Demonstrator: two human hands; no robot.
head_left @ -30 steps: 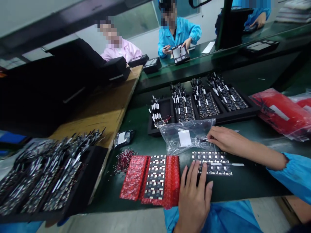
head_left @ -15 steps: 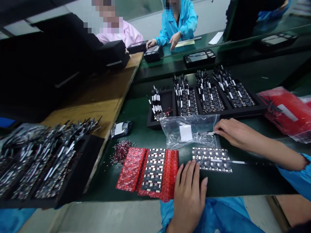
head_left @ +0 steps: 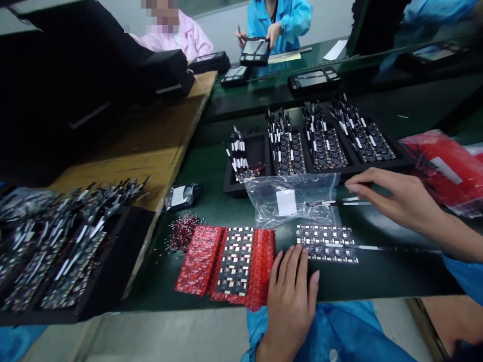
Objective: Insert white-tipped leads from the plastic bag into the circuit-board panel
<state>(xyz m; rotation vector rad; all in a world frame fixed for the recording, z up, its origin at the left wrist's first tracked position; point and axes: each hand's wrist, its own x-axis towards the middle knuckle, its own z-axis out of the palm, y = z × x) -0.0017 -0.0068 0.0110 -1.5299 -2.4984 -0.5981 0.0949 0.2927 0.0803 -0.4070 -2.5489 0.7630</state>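
Observation:
My left hand (head_left: 290, 289) lies flat, palm down, its fingers stretched out and its fingertips at the left end of a circuit board panel (head_left: 315, 235). A thin dark cable with a white label (head_left: 370, 247) lies across that panel and runs right. My right hand (head_left: 400, 193) hovers past the right end of a clear plastic bag (head_left: 260, 193), thumb and index tips close together with nothing visible between them. Just below those fingertips, another labelled cable (head_left: 356, 203) lies by the bag. Left of my left hand, a second panel (head_left: 234, 261) rests on red bubble wrap (head_left: 198, 261).
A black foam tray (head_left: 236, 188) holds boards with cables behind the bag; another tray (head_left: 101, 261) stands left. Small red-and-black parts (head_left: 184, 229) are heaped by the wrap. A red package (head_left: 453, 171) lies right. Across the bench, a person in blue (head_left: 296, 22) holds a black case (head_left: 254, 51).
My right hand has lifted off the cable beside the bag and moved right and up. My left hand stays in place. The person across has raised a black case.

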